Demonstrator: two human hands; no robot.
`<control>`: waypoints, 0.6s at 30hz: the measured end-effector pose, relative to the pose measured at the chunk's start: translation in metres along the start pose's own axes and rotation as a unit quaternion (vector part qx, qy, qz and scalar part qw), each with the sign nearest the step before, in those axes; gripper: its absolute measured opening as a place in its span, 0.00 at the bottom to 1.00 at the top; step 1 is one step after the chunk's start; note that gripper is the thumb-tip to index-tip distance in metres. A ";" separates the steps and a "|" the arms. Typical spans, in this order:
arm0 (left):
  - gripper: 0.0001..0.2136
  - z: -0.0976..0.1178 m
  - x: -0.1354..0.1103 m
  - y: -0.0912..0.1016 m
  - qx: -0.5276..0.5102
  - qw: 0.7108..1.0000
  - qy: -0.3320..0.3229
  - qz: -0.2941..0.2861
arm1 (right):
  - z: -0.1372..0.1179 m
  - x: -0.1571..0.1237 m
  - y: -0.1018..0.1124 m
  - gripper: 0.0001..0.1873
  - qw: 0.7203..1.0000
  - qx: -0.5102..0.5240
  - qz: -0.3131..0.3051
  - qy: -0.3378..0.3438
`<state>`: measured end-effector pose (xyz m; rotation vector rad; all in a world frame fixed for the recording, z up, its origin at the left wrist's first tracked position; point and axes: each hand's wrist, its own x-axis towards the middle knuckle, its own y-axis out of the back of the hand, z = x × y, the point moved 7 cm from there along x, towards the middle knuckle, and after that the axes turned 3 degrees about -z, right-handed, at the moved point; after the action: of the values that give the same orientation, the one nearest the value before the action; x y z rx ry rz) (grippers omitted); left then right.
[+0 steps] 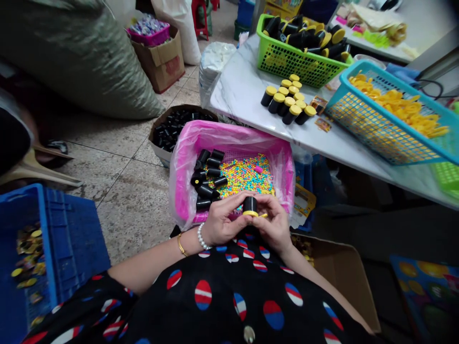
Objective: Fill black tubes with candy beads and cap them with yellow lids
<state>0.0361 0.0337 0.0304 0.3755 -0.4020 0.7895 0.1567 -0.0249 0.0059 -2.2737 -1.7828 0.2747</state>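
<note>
I hold a small black plastic cylinder with a yellow end (250, 205) between my left hand (223, 221) and right hand (275, 222), fingers closed on its sides, above the near part of a film-lined pink plastic basket (229, 136). A slim yellow piece (263, 215) shows at my right thumb; I cannot tell if it is attached. In the basket, loose black cylinders (214, 172) lie left of tiny multicoloured balls (247, 177). Yellow-capped black cylinders (289, 102) stand on the white marbled tabletop (241, 91).

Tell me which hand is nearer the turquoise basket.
Right. The right hand is on the near left of the turquoise basket, apart from it; the left hand is farther left, across the black bottle that both hold.
</note>
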 end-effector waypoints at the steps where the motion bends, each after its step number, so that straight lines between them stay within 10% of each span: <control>1: 0.19 -0.006 0.001 0.001 0.010 0.999 0.029 0.012 | 0.005 0.003 0.001 0.18 1.000 0.014 0.010 -0.021; 18: 0.18 -0.001 0.006 0.001 -0.022 0.999 0.003 -0.035 | 0.034 -0.002 -0.008 0.19 0.939 0.217 -0.094 -0.251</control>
<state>0.0396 0.0380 0.0322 0.3439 -0.3975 0.7123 0.1391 -0.0222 -0.0244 -1.8039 -1.8960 1.1705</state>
